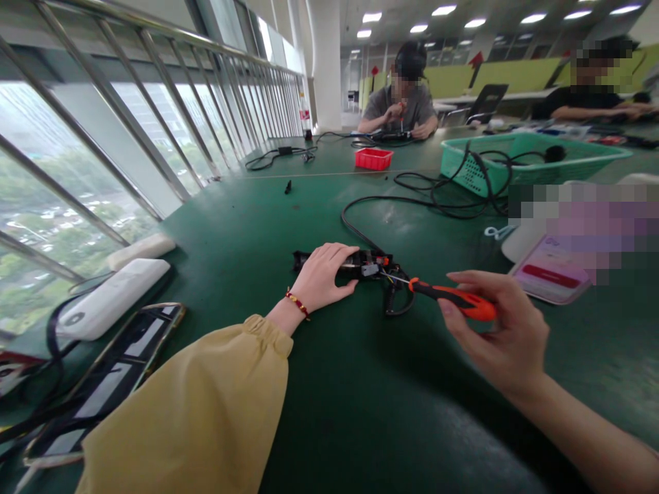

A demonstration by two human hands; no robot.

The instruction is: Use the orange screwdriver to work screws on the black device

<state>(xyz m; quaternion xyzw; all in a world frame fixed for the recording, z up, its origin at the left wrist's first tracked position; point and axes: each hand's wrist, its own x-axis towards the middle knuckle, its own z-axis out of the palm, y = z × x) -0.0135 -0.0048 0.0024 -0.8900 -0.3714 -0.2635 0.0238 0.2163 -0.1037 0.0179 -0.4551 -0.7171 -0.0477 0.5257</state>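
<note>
On the green table (329, 384) lies a black corded appliance (368, 266) with its housing partly opened. Coloured wires, a grey part and a bit of red show inside, and a black loop-shaped part sticks out towards me. My left hand (325, 276) is wrapped over the appliance's left end, thumb on the near side, hiding part of it. Between the fingers and thumb of my right hand (507, 329) is an orange-and-black screwdriver (458, 298). Its shaft points left into the exposed wires; whether the tip touches anything I cannot tell.
A black cable (355, 209) runs back towards a green basket (478, 171). Phones (550, 269) (116, 377) lie at right and left, near a white power bank (116, 298). Behind stands a small red tray (373, 159). Two people (399, 103) sit across; a railing (169, 89) borders the left.
</note>
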